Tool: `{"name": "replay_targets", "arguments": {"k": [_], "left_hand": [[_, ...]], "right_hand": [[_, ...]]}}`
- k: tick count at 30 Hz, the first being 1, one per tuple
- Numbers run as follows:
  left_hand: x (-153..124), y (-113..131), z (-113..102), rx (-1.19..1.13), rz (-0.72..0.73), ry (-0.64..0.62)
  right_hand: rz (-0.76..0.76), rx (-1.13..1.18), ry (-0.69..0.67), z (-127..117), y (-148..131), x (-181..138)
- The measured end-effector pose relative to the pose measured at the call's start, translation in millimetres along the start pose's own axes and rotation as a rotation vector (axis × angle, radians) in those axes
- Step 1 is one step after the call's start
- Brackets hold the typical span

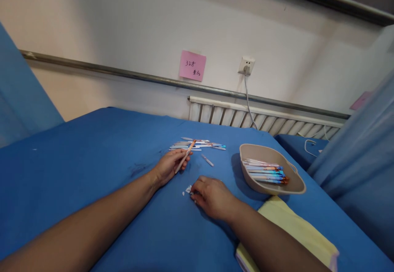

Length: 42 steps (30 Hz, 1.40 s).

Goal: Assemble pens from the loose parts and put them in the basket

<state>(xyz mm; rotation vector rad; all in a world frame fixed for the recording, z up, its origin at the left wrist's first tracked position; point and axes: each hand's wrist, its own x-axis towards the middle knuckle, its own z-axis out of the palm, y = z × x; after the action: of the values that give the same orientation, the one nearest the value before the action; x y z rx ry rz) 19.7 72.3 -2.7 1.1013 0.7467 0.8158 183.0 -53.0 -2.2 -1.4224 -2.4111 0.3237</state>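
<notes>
Between the thumb and fingers of my left hand (170, 166) is a pen (186, 157) with an orange end, tilted up to the right. My right hand (212, 196) rests low over the blue sheet, its fingertips drawn together at a few small white pieces (188, 189). Whether a piece is pinched in them is hidden. Behind my left hand lies a loose pile of pens (203, 144), white, grey and light blue. A single pen (207, 160) lies apart, in front of that pile.
To the right, a beige basket (272, 150) holds several pens laid side by side. A yellow cloth (295, 227) lies in front of it, partly under my right forearm. Past the blue-covered surface (92, 148) are a radiator (227, 115) and a plugged-in cable (248, 95).
</notes>
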Motion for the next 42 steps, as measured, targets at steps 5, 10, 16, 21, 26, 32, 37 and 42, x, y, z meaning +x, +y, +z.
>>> {"name": "replay_targets", "arguments": {"k": [5,10,16,21,26,32,37,42], "left_hand": [[0.6,-1.5,-1.2,0.01,0.019,-0.018],[0.1,-1.4,0.1,0.028,0.031,-0.033],[0.2,-1.4,0.8,0.043,0.031,-0.026],[0.2,-1.4,1.1,0.049,0.04,-0.029],[-0.8,-1.3,1.6,0.055,0.034,-0.021],[-0.7,-2.4,1.8,0.071,0.031,-0.012],[0.1,-3.9,1.8,0.088,0.049,-0.034],[0.3,-6.1,3.2,0.155,0.052,-0.032]], "right_hand": [[0.021,0.009,0.02,2.5,2.6,1.7],[0.056,0.005,0.028,2.1,0.8,1.5],[0.106,-0.032,0.027,3.0,-3.7,2.1],[0.156,-0.069,0.055,5.2,-1.2,3.4],[0.169,-0.029,0.082,6.7,5.7,5.4],[0.202,0.123,0.158,10.5,14.9,10.0],[0.284,0.518,0.368,20.5,29.3,16.0],[0.359,0.881,0.546,21.4,49.3,22.6]]}}
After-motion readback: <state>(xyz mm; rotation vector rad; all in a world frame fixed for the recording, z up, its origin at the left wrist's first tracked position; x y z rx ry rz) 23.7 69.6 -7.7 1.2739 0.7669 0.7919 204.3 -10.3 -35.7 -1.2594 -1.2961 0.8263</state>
